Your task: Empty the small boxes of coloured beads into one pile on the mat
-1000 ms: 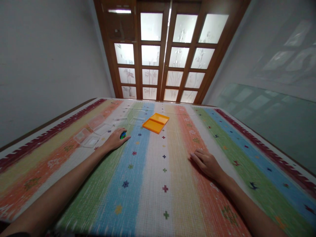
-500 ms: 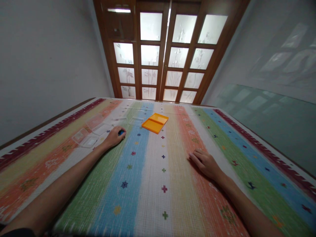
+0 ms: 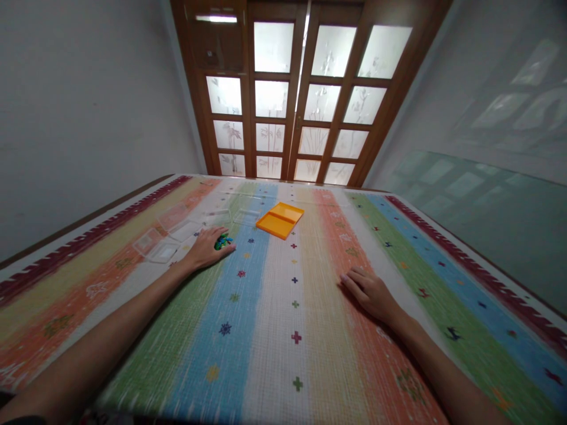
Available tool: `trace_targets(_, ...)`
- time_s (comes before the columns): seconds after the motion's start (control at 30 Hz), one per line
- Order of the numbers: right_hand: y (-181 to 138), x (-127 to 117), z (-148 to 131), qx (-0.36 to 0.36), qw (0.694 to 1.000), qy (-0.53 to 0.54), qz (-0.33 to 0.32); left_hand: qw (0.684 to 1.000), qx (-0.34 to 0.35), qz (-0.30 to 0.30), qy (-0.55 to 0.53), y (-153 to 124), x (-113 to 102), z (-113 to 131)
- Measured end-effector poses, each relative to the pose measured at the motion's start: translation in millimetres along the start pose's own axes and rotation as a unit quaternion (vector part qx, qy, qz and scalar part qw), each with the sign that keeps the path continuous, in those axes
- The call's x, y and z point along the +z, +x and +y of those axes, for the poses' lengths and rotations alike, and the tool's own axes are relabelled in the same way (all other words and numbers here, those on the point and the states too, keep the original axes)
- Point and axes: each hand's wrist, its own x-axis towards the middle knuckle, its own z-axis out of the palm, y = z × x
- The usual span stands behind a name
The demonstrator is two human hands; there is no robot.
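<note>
My left hand (image 3: 206, 249) lies on the striped cloth (image 3: 283, 330), fingers curled over small green and blue pieces (image 3: 222, 241) that peek out under its fingertips. An open orange case (image 3: 280, 220) sits a little beyond and to the right of that hand. My right hand (image 3: 371, 293) rests palm down on the orange stripe, fingers loosely bent and together, with nothing visible in it.
Several clear plastic trays (image 3: 170, 236) lie on the cloth just left of and beyond my left hand. A wooden door with frosted glass panes (image 3: 292, 94) stands past the table's far edge. A glass sheet (image 3: 491, 206) leans along the right wall.
My left hand drew its fingers tighter over the small pieces, then loosened them slightly so the green and blue show again. My right hand stayed put.
</note>
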Motion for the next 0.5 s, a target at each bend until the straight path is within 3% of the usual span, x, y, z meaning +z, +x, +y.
trace_targets(0.23, 0, 1, 1, -0.003, 1.0, -0.013, 0.003, 1.0, 0.016, -0.018, -0.02, 11, 11, -2)
trace_targets(0.5, 0, 1, 0, 0.007, 1.0, -0.001, -0.004, 0.999, 0.03, -0.007, -0.028, 12, 5, 0)
